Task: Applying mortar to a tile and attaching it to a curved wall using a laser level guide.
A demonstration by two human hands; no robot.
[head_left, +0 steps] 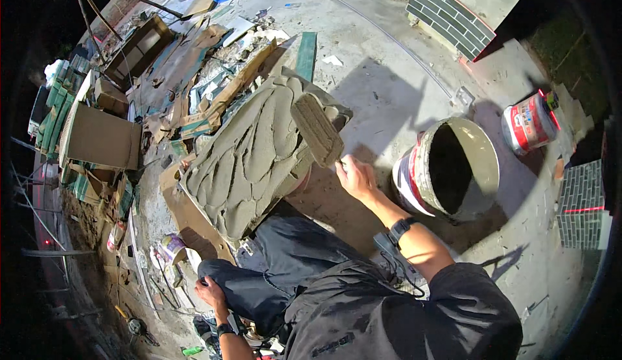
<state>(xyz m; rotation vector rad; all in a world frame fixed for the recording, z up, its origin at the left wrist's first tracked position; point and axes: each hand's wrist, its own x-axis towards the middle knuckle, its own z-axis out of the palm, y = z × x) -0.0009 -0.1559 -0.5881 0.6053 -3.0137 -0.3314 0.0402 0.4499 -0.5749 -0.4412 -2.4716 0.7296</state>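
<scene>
My right hand (pixel 353 177) is closed on the handle of a trowel (pixel 316 129), whose blade is caked in grey mortar and lies over the upper right part of a rectangular slab (pixel 238 166) spread with wavy, ridged mortar. The slab sits raised on something round, mostly hidden beneath it. My left hand (pixel 211 292) rests at my bent left knee, fingers loosely curved and apart. Right of the trowel stands a large bucket (pixel 481 179) with mortar-smeared walls and a dark interior.
Cardboard boxes (pixel 103 136), green tile pieces (pixel 55 117) and scrap boards (pixel 227 94) litter the left. A small red-labelled bucket (pixel 528 123) stands at right, near two panels of grey-green brick tiles (pixel 447 17) (pixel 580 201). A long thin rail (pixel 395 39) lies on the concrete.
</scene>
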